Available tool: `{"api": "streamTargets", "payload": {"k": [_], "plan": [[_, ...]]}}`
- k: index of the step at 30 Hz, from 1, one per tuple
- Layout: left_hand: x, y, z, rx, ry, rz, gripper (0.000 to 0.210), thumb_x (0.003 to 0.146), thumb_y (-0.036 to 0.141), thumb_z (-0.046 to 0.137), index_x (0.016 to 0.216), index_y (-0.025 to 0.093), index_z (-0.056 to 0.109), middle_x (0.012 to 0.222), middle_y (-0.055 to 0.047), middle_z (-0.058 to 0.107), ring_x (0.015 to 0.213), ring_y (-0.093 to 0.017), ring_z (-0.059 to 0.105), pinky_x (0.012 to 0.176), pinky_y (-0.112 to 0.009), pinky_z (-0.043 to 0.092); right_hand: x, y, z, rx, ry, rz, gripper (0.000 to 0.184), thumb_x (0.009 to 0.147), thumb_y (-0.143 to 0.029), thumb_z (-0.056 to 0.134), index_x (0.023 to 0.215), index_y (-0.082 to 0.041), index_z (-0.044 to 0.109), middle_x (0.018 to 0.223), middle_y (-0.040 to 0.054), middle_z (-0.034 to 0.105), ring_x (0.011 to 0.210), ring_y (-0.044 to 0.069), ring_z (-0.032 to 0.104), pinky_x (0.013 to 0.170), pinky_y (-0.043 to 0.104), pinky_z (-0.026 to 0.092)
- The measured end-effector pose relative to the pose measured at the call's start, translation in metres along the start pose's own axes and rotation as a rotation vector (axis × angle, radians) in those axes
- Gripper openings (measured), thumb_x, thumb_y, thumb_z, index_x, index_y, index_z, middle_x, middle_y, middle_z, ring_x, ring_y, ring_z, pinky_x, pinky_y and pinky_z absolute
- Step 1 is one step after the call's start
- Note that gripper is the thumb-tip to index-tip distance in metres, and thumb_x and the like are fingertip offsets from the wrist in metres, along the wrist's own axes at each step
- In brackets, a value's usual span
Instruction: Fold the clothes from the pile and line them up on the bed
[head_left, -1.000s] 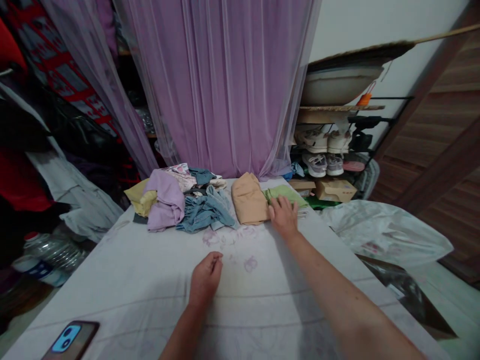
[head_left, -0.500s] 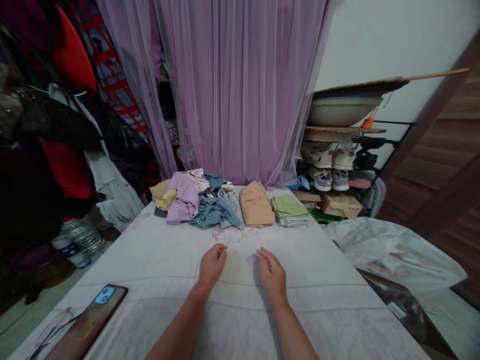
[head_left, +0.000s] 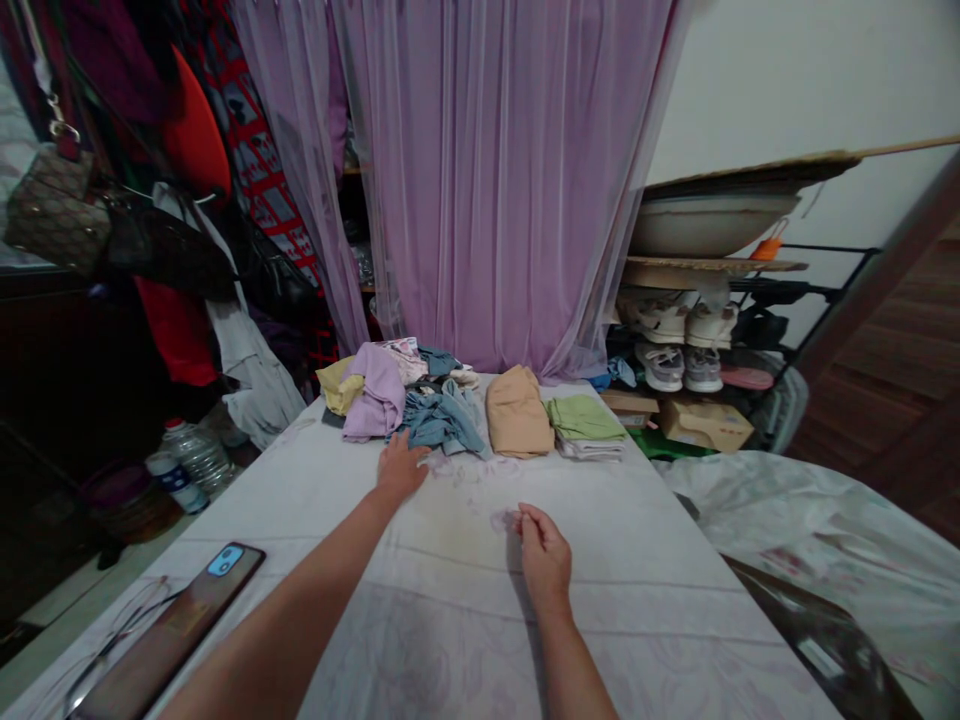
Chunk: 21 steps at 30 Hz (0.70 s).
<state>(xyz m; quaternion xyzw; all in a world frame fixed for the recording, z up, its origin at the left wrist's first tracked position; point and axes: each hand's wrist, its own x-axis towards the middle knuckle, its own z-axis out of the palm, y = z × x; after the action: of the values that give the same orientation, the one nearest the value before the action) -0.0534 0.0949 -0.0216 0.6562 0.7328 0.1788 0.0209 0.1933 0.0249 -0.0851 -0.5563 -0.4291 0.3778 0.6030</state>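
Note:
My left hand [head_left: 403,468] reaches to the near edge of a heap of crumpled clothes, its fingers spread beside a blue garment [head_left: 435,418]. Whether the fingertips touch the cloth is hard to make out. In the same heap lie a lilac garment [head_left: 375,392] and a yellow one [head_left: 341,385]. Above the white patterned sheet [head_left: 450,560], my right hand [head_left: 545,548] has its fingers curled together, with nothing visible in them. Right of the heap sit a folded orange garment [head_left: 519,412] and a folded green cloth [head_left: 585,417] on top of white cloth.
A smartphone [head_left: 172,635] and eyeglasses [head_left: 112,650] lie at the near left. Purple curtains [head_left: 487,200] hang behind the sheet. Shoes [head_left: 682,345] stand on a rack at right, near clear plastic sheeting [head_left: 810,520]. Bags [head_left: 64,210] and bottles [head_left: 199,455] are at left.
My left hand has moved forward and left to the blue garment, its fingers opening out. My right hand stays nearly in place, its fingers more curled. The view has shifted slightly left.

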Motion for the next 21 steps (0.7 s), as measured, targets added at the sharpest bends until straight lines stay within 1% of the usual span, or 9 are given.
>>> {"api": "streamTargets", "payload": {"k": [3, 6, 7, 9, 12, 14, 17, 19, 21], "plan": [[0.012, 0.004, -0.014, 0.09, -0.074, 0.044, 0.037, 0.074, 0.02, 0.066, 0.11, 0.027, 0.071, 0.135, -0.01, 0.06, 0.133, -0.036, 0.043, 0.11, -0.057, 0.028, 0.0, 0.001, -0.001, -0.029, -0.01, -0.014, 0.041, 0.073, -0.051, 0.056, 0.09, -0.018, 0.073, 0.082, 0.0097, 0.076, 0.075, 0.025, 0.071, 0.077, 0.037, 0.056], [0.009, 0.014, -0.024, 0.077, -0.02, 0.133, 0.032, 0.082, 0.024, 0.059, 0.112, 0.025, 0.071, 0.116, -0.011, 0.07, 0.118, -0.03, 0.057, 0.107, -0.052, 0.032, 0.0, 0.001, -0.001, -0.025, -0.009, -0.028, 0.042, 0.073, -0.052, 0.056, 0.089, -0.017, 0.074, 0.08, 0.0094, 0.076, 0.074, 0.024, 0.071, 0.076, 0.036, 0.056], [0.004, 0.017, -0.026, 0.062, 0.017, 0.199, 0.029, 0.085, 0.026, 0.056, 0.109, 0.024, 0.072, 0.109, -0.011, 0.073, 0.112, -0.028, 0.06, 0.105, -0.049, 0.035, 0.0, 0.002, -0.001, -0.018, -0.003, -0.029, 0.043, 0.073, -0.053, 0.056, 0.089, -0.017, 0.074, 0.079, 0.0094, 0.076, 0.073, 0.024, 0.07, 0.075, 0.037, 0.056], [-0.013, 0.023, -0.029, 0.021, 0.086, 0.35, 0.025, 0.089, 0.028, 0.051, 0.095, 0.024, 0.074, 0.092, -0.008, 0.075, 0.097, -0.024, 0.064, 0.102, -0.046, 0.037, 0.001, 0.002, -0.001, 0.001, 0.006, -0.029, 0.045, 0.073, -0.053, 0.056, 0.089, -0.016, 0.074, 0.078, 0.0097, 0.076, 0.071, 0.023, 0.07, 0.075, 0.036, 0.056], [-0.055, 0.028, -0.027, -0.041, 0.096, 0.485, 0.032, 0.091, 0.031, 0.048, 0.07, 0.022, 0.07, 0.069, -0.004, 0.07, 0.077, -0.02, 0.064, 0.1, -0.044, 0.038, 0.001, 0.003, 0.0, 0.022, -0.002, -0.033, 0.045, 0.073, -0.053, 0.057, 0.09, -0.015, 0.074, 0.078, 0.0101, 0.076, 0.07, 0.022, 0.07, 0.074, 0.036, 0.056], [-0.084, 0.028, -0.022, -0.095, 0.059, 0.516, 0.035, 0.091, 0.03, 0.046, 0.063, 0.021, 0.065, 0.063, -0.004, 0.067, 0.069, -0.019, 0.061, 0.087, -0.038, 0.044, 0.001, 0.003, 0.0, 0.02, -0.013, -0.036, 0.044, 0.073, -0.053, 0.057, 0.09, -0.015, 0.073, 0.079, 0.0103, 0.076, 0.069, 0.023, 0.07, 0.073, 0.036, 0.056], [-0.115, 0.025, -0.013, -0.242, -0.004, 0.514, 0.035, 0.089, 0.028, 0.046, 0.057, 0.021, 0.057, 0.059, -0.003, 0.061, 0.062, -0.017, 0.058, 0.068, -0.031, 0.044, -0.001, 0.003, -0.002, 0.014, -0.021, -0.034, 0.044, 0.073, -0.052, 0.057, 0.091, -0.016, 0.073, 0.08, 0.0106, 0.076, 0.07, 0.024, 0.071, 0.074, 0.038, 0.056], [-0.119, 0.021, -0.011, -0.38, -0.021, 0.488, 0.04, 0.091, 0.031, 0.043, 0.052, 0.021, 0.049, 0.057, -0.002, 0.057, 0.059, -0.016, 0.056, 0.061, -0.028, 0.043, -0.002, 0.004, -0.003, 0.013, -0.026, -0.037, 0.044, 0.073, -0.052, 0.057, 0.092, -0.016, 0.072, 0.081, 0.0107, 0.076, 0.072, 0.024, 0.071, 0.075, 0.038, 0.056], [-0.11, 0.014, -0.013, -0.482, 0.008, 0.442, 0.045, 0.094, 0.034, 0.037, 0.051, 0.021, 0.044, 0.058, -0.002, 0.056, 0.06, -0.015, 0.056, 0.061, -0.027, 0.045, -0.003, 0.004, -0.004, -0.005, -0.039, -0.042, 0.043, 0.075, -0.052, 0.055, 0.093, -0.016, 0.071, 0.083, 0.0108, 0.075, 0.074, 0.025, 0.07, 0.077, 0.039, 0.056]]}}
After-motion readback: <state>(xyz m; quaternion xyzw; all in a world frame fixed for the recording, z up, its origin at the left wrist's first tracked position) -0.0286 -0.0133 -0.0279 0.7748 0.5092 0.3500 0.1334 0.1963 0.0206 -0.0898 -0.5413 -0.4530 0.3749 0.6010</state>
